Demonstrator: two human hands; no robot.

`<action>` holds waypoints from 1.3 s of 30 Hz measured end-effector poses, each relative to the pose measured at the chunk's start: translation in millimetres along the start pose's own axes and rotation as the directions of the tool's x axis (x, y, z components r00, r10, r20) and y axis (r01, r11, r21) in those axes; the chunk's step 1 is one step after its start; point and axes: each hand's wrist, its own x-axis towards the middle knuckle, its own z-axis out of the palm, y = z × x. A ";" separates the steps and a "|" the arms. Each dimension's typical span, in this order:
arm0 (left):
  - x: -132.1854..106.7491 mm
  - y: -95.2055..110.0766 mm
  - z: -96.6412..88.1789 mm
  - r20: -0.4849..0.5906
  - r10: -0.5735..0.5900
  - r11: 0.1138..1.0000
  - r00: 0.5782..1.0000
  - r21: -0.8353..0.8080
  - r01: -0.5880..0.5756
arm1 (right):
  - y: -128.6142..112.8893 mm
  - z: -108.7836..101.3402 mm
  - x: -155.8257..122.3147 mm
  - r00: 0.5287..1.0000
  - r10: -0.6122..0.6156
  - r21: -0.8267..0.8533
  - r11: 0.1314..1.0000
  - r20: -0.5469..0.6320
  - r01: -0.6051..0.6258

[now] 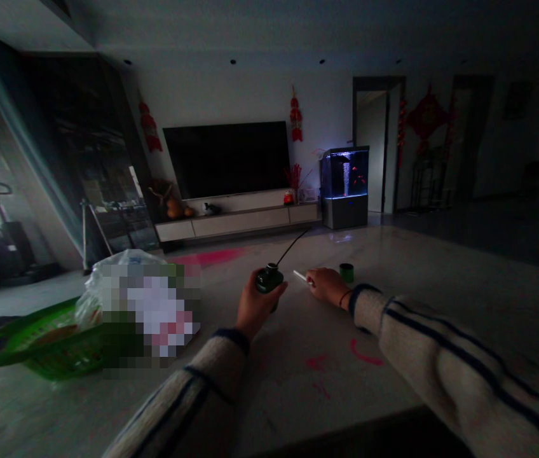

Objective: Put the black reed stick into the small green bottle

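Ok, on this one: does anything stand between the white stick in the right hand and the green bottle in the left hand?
Nothing visible does. The white stick, held in the right hand, points toward the dark green bottle in the left hand, with only a small gap between them above the pale tabletop.

This is the living room of a home. A large flat television (pixel 226 159) hangs on the wall above a long, low TV cabinet (pixel 236 224). A lit fish tank (pixel 344 181) stands on its own stand beside the cabinet, and red knot decorations (pixel 424 117) hang on the walls near a doorway (pixel 372 146).
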 end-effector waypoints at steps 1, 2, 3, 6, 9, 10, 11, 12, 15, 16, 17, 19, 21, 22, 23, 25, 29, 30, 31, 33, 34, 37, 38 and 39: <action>3.0 -1.7 1.4 -0.014 -0.008 1.000 1.000 -0.013 0.008 | 0.1 -0.7 0.1 1.000 0.005 -0.006 1.000 0.002 -0.005; 6.5 -3.9 3.2 -0.028 -0.018 0.999 0.999 -0.027 0.018 | 0.1 -1.8 0.1 1.000 0.009 -0.011 1.000 0.003 -0.008; 10.6 -6.7 5.2 -0.047 -0.030 0.999 0.998 -0.043 0.028 | 0.1 -3.1 -0.1 1.000 0.008 -0.013 1.000 0.004 -0.008; 24.1 -16.8 12.4 -0.087 -0.062 0.995 0.994 -0.077 0.056 | 0.0 -7.9 -1.0 1.000 -0.001 -0.016 1.000 0.015 0.001; 37.1 -24.7 19.7 -0.131 -0.108 0.991 0.985 -0.088 0.096 | 0.3 -11.1 -1.7 1.000 -0.001 -0.017 1.000 0.023 0.002; 40.9 -26.0 21.9 -0.134 -0.122 0.990 0.983 -0.089 0.111 | 0.5 -11.5 -1.8 1.000 -0.003 -0.016 1.000 0.020 0.003; 44.6 -26.6 24.1 -0.137 -0.145 0.986 0.980 -0.097 0.133 | 0.7 -11.7 -1.8 1.000 -0.004 -0.015 1.000 0.015 0.005; 48.0 -26.6 26.3 -0.132 -0.164 0.983 0.978 -0.107 0.151 | 0.9 -11.8 -1.8 1.000 -0.006 -0.015 1.000 0.012 0.006; 56.2 -25.7 33.8 -0.138 -0.216 0.974 0.967 -0.094 0.205 | 1.1 -12.1 -1.4 1.000 -0.003 -0.032 0.999 0.021 0.003; 58.2 -25.8 36.6 -0.138 -0.223 0.973 0.965 -0.085 0.212 | 1.1 -12.4 -1.1 1.000 0.000 -0.038 0.999 0.019 0.001; 59.8 -26.5 39.6 -0.133 -0.223 0.974 0.966 -0.078 0.214 | 1.1 -12.9 -0.6 1.000 0.001 -0.040 0.999 0.008 0.000; 61.6 -29.2 45.3 -0.111 -0.217 0.975 0.970 -0.080 0.209 | 1.3 -14.2 0.7 0.999 0.010 -0.030 0.999 -0.033 -0.011; 62.0 -32.9 49.9 -0.082 -0.205 0.977 0.975 -0.074 0.200 | 1.6 -16.4 2.4 0.997 0.028 -0.004 1.000 -0.076 -0.028; 61.8 -34.7 51.6 -0.071 -0.197 0.979 0.978 -0.066 0.193 | 1.9 -18.0 3.4 0.995 0.040 0.012 0.999 -0.095 -0.039; 61.5 -36.1 52.7 -0.061 -0.189 0.981 0.980 -0.060 0.186 | 2.2 -19.9 4.5 0.992 0.052 0.030 0.998 -0.114 -0.049; 61.0 -37.9 53.2 -0.038 -0.171 0.984 0.985 -0.059 0.168 | 3.2 -25.1 6.9 0.985 0.074 0.069 0.996 -0.153 -0.064; 60.4 -37.8 49.6 0.045 -0.141 0.987 0.989 -0.074 0.144 | 8.1 -43.1 15.8 0.958 0.114 0.155 0.985 -0.263 -0.075; 60.3 -37.5 48.3 0.060 -0.141 0.987 0.988 -0.075 0.145 | 10.2 -49.7 19.5 0.948 0.122 0.179 0.981 -0.295 -0.071; 60.2 -37.2 47.0 0.071 -0.144 0.986 0.987 -0.078 0.150 | 12.7 -57.2 23.8 0.939 0.128 0.204 0.977 -0.321 -0.063; 60.2 -37.5 45.0 0.087 -0.150 0.983 0.985 -0.090 0.157 | 18.6 -74.5 34.1 0.924 0.141 0.264 0.963 -0.356 -0.045; 60.3 -38.0 44.2 0.096 -0.147 0.983 0.984 -0.098 0.157 | 21.7 -84.0 39.6 0.919 0.143 0.301 0.953 -0.367 -0.028; 61.8 -41.8 42.6 0.105 -0.134 0.984 0.985 -0.100 0.145 | 30.5 -112.4 54.5 0.914 0.136 0.380 0.925 -0.381 0.021; 62.6 -43.6 41.9 0.099 -0.135 0.985 0.986 -0.092 0.144 | 32.7 -120.8 58.1 0.916 0.133 0.398 0.917 -0.379 0.032; 63.5 -45.5 41.1 0.094 -0.140 0.986 0.986 -0.082 0.148 | 34.2 -128.4 60.8 0.917 0.132 0.407 0.913 -0.376 0.035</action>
